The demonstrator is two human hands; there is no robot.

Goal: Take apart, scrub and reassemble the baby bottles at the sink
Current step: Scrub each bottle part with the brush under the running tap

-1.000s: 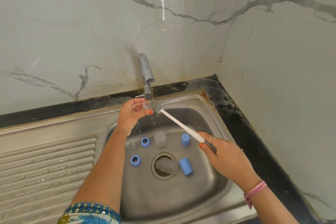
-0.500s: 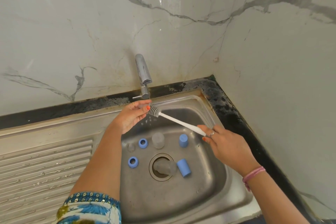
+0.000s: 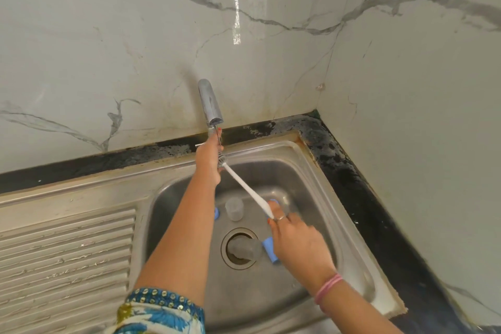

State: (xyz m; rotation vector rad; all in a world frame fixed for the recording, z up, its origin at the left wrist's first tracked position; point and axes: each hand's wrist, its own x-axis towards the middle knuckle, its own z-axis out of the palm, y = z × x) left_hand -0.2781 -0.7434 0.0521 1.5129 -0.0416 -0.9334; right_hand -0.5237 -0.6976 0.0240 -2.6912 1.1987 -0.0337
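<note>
Holding the bottle brush [image 3: 245,188] by the lower end of its slim white plastic handle, my right hand [image 3: 296,245] has its fingers pinched together around the stick, low over the basin. The handle slants up and left to a small bristled head of twisted wire, which sits against my left hand [image 3: 210,161]. That hand is raised to the base of the tap [image 3: 210,102], fingers reaching up along it; whether they are clamped on anything I cannot tell, since the hand shows only its back.

Below lie the bottle parts. A clear, frosted plastic cup-like piece [image 3: 234,208] stands upright on the basin floor, between my two forearms. A blue cylindrical cap [image 3: 269,251] lies on its side just beside the drain [image 3: 238,248], partly under my right hand, with a clear part resting in the drain opening next to it. Another blue piece [image 3: 273,201] peeks out near my right fingertips, and a blue edge [image 3: 217,213] shows beside my left forearm.

The sink [image 3: 311,171] is dull stainless steel, with a ribbed draining board [image 3: 65,252] on the left. A dark, mottled bench [image 3: 360,184] frames it, under glossy marble-veined wall panels [image 3: 108,35].
</note>
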